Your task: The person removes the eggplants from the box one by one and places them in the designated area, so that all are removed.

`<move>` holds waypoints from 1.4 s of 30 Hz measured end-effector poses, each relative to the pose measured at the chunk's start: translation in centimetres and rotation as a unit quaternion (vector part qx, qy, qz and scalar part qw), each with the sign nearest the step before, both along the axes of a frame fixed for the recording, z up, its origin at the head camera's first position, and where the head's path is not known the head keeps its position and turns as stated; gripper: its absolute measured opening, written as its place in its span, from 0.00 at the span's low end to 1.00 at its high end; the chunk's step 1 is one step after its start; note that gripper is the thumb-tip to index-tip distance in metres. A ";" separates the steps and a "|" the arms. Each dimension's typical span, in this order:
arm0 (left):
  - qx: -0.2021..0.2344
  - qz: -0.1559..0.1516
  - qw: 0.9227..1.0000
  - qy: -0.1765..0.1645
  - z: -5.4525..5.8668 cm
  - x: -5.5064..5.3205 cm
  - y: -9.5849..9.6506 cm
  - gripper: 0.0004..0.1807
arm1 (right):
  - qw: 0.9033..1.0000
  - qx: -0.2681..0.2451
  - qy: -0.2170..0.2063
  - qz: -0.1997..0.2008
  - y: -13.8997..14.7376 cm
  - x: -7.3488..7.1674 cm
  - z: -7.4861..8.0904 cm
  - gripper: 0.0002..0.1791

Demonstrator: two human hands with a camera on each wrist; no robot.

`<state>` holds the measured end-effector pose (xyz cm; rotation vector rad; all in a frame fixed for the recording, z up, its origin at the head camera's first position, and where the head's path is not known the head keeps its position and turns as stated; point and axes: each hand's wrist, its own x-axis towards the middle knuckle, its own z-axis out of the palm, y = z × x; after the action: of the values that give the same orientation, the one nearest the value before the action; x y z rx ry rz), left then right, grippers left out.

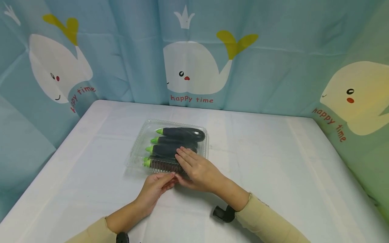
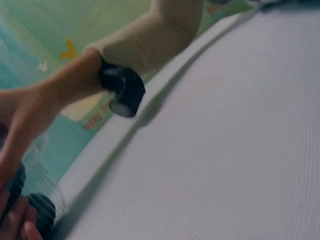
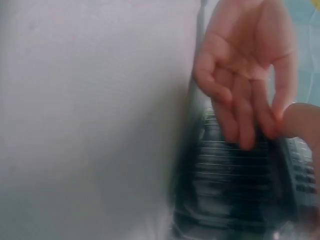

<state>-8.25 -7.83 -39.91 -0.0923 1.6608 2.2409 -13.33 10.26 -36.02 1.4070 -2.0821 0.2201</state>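
A clear plastic clamshell container (image 1: 137, 148) stands on the white table with several dark eggplants (image 1: 174, 132) side by side inside, their green stem ends to the left. My left hand (image 1: 153, 189) is palm up at the container's front edge, pinching the rim between thumb and fingers. Flat across the front right of the lid rests my right hand (image 1: 199, 171), fingers extended and thumb down by the front edge, close to the left thumb. In the right wrist view the ribbed container side (image 3: 225, 185) lies below the left fingers. The right palm hides part of the eggplants.
The white table (image 1: 267, 162) stretches to both sides of the container. Behind it hangs a blue curtain (image 1: 136, 67) printed with whales. A black wrist camera mount (image 1: 224, 214) juts out beneath the right forearm.
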 end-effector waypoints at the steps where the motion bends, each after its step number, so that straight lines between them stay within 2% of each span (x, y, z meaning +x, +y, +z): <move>1: -0.005 0.003 1.000 0.008 -0.1 -0.1 0.0 0.15 | 1.000 0.003 -0.002 -0.001 0.0 0.0 0.1 0.29; 6: -0.005 0.017 0.999 0.035 -0.4 -0.3 0.2 0.13 | 0.996 0.064 -0.051 -0.031 -0.1 0.5 1.4 0.31; 10: 0.002 0.012 0.998 0.059 -0.7 -0.5 0.3 0.16 | 0.983 0.137 -0.101 -0.077 -0.6 1.2 3.0 0.32; 14: -0.002 -0.001 0.996 0.087 -0.9 -0.9 0.3 0.17 | 0.971 0.182 -0.119 -0.098 -1.0 1.5 4.0 0.33; 19: -0.003 -0.015 0.994 0.110 -1.1 -1.2 0.1 0.18 | 0.974 0.151 -0.147 -0.078 -0.7 0.5 4.5 0.30; 22: -0.004 -0.017 0.994 0.111 -1.2 -1.3 0.1 0.18 | 0.978 0.124 -0.159 -0.061 -0.4 -0.1 4.6 0.29; 27: -0.002 -0.001 0.994 0.108 -1.3 -1.2 0.2 0.16 | 0.975 0.114 -0.182 -0.051 -0.2 -0.5 4.7 0.30; 33: -0.002 0.002 0.995 0.103 -1.5 -1.0 0.4 0.16 | 0.973 0.104 -0.202 -0.048 -0.1 -0.5 4.6 0.30; 38: -0.002 0.013 0.996 0.093 -1.5 -0.8 0.4 0.16 | 0.972 0.102 -0.207 -0.041 -0.2 -0.6 4.9 0.29; 42: -0.007 0.005 0.995 0.098 -1.4 -0.7 0.2 0.17 | 0.979 0.062 -0.193 -0.029 0.1 -0.8 6.1 0.28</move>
<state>-8.95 -7.64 -41.33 0.1200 1.7788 2.3086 -14.18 10.39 -29.89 1.4647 -2.4863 0.3697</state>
